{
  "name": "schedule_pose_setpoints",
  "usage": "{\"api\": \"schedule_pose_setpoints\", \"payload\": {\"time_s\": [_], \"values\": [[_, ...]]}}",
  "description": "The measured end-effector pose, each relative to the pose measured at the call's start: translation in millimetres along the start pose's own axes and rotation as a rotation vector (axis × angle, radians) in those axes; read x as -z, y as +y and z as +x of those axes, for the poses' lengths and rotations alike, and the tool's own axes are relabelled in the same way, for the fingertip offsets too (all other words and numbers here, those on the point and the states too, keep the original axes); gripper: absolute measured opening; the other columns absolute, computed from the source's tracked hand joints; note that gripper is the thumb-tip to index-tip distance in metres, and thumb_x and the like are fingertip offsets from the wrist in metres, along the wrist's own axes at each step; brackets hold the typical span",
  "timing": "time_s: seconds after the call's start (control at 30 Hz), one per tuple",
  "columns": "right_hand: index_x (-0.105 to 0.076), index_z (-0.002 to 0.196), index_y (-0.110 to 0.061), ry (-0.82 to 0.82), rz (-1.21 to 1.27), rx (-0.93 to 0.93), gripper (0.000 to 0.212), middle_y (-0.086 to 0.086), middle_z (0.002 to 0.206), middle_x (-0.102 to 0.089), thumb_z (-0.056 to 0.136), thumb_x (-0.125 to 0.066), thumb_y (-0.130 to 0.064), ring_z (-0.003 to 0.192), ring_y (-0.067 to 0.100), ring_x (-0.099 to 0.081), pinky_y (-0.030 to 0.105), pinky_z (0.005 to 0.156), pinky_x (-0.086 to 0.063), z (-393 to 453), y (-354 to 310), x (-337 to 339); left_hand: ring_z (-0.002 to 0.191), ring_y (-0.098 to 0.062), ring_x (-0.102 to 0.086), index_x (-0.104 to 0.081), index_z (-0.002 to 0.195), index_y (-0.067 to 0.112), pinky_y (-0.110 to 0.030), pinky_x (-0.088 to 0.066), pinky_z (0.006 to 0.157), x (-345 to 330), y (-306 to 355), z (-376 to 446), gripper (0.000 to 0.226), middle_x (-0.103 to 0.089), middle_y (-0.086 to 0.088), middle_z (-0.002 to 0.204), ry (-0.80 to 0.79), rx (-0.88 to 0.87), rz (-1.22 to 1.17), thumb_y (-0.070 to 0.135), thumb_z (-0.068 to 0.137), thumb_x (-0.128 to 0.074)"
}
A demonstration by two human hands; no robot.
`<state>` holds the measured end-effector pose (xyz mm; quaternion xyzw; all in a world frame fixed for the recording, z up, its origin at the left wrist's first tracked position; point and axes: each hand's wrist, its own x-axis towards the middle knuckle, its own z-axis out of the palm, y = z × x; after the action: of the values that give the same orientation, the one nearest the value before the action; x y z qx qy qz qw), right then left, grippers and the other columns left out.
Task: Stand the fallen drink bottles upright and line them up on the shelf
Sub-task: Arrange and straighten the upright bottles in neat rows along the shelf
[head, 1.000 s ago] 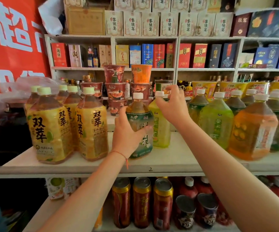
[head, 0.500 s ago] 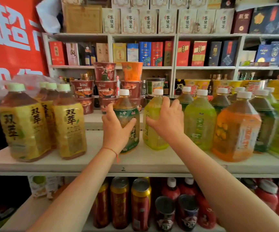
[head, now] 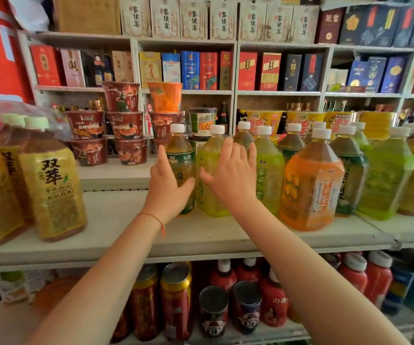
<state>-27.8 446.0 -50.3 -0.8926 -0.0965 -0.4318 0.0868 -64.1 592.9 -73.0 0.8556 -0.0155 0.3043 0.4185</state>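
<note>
Two small drink bottles stand upright side by side mid-shelf. One is a brown tea bottle with a dark green label, the other a yellow-green bottle. My left hand wraps the left side of the dark-labelled bottle, thumb across its front and index finger raised. My right hand lies flat against the front of the yellow-green bottle with its fingers spread. A row of larger upright bottles continues to the right, led by a light green one and an orange one. The shelf board carries them all.
Big yellow-labelled tea bottles stand at the shelf's left end, with a gap between them and my left hand. Stacked red noodle cups sit behind. Cans and red bottles fill the shelf below. Boxed goods line the back shelves.
Both hands have pushed the two small bottles closer to the row on the right. My right hand went from the cap to the bottle's body, then spread its fingers.
</note>
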Motion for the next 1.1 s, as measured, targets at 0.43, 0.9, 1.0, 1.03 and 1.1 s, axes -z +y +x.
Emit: {"api": "schedule_pose_setpoints", "payload": {"time_s": [0.43,0.9,1.0,1.03,1.1], "values": [[-0.066,0.080,-0.007,0.154,0.637,0.023,0.021,0.002,0.080,-0.060,0.097,-0.055,-0.013,0.071,0.013,-0.051,0.022,0.061,-0.039,-4,47,53,0.077,-0.011,-0.061,-0.071,0.091,0.009,-0.013,-0.044,0.067,-19,68,-16,0.013,-0.069,-0.001,0.085,0.234,-0.479,-0.101,0.008,0.093,-0.058],[-0.054,0.128,0.001,0.471,0.475,-0.149,0.045,0.019,0.129,-0.051,0.084,-0.060,-0.005,0.120,0.035,-0.048,0.046,0.105,-0.036,-11,317,94,0.075,-0.013,-0.054,-0.068,0.094,0.008,-0.016,-0.041,0.065,-220,246,-53,0.020,-0.062,-0.002,0.086,0.404,-0.656,-0.008,0.018,0.093,-0.050],[-0.043,0.138,0.000,0.372,0.529,-0.217,0.056,0.020,0.137,-0.045,0.084,-0.058,-0.005,0.124,0.036,-0.044,0.049,0.106,-0.037,2,386,97,0.100,-0.022,-0.056,-0.067,0.112,0.007,-0.027,-0.045,0.082,-278,278,-50,0.027,-0.060,-0.009,0.107,0.304,-0.595,0.119,0.021,0.091,-0.057],[-0.037,0.143,-0.001,0.307,0.580,-0.228,0.060,0.019,0.141,-0.040,0.086,-0.057,-0.005,0.127,0.035,-0.042,0.046,0.105,-0.039,6,399,95,0.109,-0.024,-0.053,-0.063,0.123,0.009,-0.030,-0.045,0.092,-290,281,-45,0.036,-0.057,-0.010,0.115,0.246,-0.546,0.164,0.024,0.091,-0.060],[-0.026,0.151,-0.008,0.151,0.723,-0.245,0.066,0.013,0.149,-0.034,0.093,-0.056,-0.011,0.132,0.028,-0.040,0.033,0.102,-0.039,16,428,92,0.119,-0.026,-0.050,-0.048,0.143,0.015,-0.042,-0.042,0.104,-316,290,-35,0.055,-0.055,-0.009,0.128,0.162,-0.484,0.264,0.031,0.093,-0.061]]}}
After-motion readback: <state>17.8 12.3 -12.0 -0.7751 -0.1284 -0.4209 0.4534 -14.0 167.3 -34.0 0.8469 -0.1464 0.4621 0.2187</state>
